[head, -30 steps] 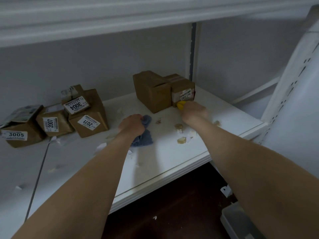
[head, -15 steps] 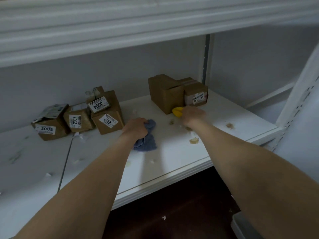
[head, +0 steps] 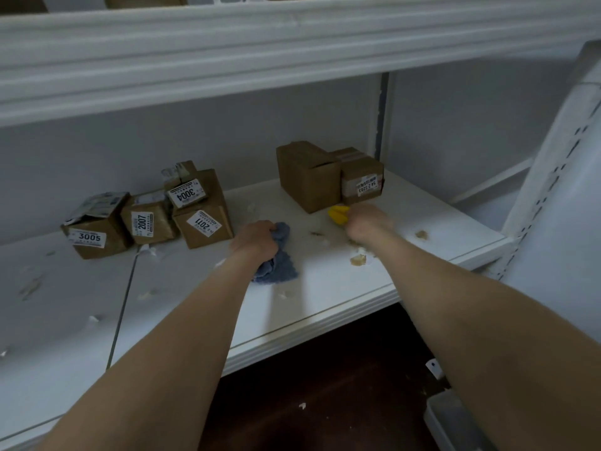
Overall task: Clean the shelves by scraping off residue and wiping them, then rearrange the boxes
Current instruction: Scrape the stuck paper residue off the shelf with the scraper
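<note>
A: How's the shelf (head: 328, 307)?
B: White, littered with residue scraps (head: 357, 259); labelled boxes (head: 308, 179) stand along the grey back wall (head: 156, 148), with dark floor (head: 325, 388) below.
A: And the hands?
B: The left hand (head: 255, 237) has its grip bunched round a blue cloth (head: 278, 266) on the shelf; the right hand (head: 369, 222) has its grip wrapped round a yellow scraper (head: 337, 214).

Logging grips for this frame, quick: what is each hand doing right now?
Left hand: gripping the crumpled blue cloth.
Right hand: gripping the yellow plastic scraper.

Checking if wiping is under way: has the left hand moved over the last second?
Yes: the left hand, gripping the blue cloth, has slid left along the shelf toward the box labelled 2011.
</note>
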### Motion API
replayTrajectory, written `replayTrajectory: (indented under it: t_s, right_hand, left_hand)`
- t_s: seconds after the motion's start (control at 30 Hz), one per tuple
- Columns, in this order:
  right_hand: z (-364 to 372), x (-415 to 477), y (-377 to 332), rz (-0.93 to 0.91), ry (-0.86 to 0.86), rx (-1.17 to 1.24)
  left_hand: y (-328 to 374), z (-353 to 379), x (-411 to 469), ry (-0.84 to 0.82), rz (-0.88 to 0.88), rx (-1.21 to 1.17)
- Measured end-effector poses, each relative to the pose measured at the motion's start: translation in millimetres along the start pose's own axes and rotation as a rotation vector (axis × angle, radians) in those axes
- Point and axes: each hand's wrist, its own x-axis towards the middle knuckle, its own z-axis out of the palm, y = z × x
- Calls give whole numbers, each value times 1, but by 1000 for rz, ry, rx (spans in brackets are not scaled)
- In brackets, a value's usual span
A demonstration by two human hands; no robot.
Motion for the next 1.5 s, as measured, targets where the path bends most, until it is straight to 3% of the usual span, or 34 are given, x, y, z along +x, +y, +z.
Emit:
replayTrajectory:
  t_s: [0.13, 0.2, 0.33, 0.5, 0.7, 1.07, 1.23, 1.33, 1.5]
  right_hand:
    - [1, -20, -15, -199, -111, 48]
    - [-4, -26, -15, -214, -111, 146]
    - [-12, -28, 3, -35, 64, 265]
    - [-34, -25, 58, 243, 258, 116]
    - [-39, -27, 108, 369, 226, 66]
    - [-12, -52, 30, 129, 47, 99]
    - [-10, -57, 1, -34, -72, 269]
    - [-25, -53, 15, 43, 28, 404]
    - [-41, -46, 72, 331, 288, 281]
  left_hand:
    - [6, 0, -6, -10, -23, 14]
    - [14, -3, -11, 20, -48, 3]
    - [26, -9, -13, 96, -54, -61]
    - [57, -11, -3, 127, -13, -113]
    - [73, 1, 8, 48, 28, -138]
    - [64, -3, -4, -41, 3, 1]
    - [61, -10, -15, -37, 3, -14]
    - [55, -11, -17, 36, -55, -93]
    - [49, -8, -19, 52, -59, -111]
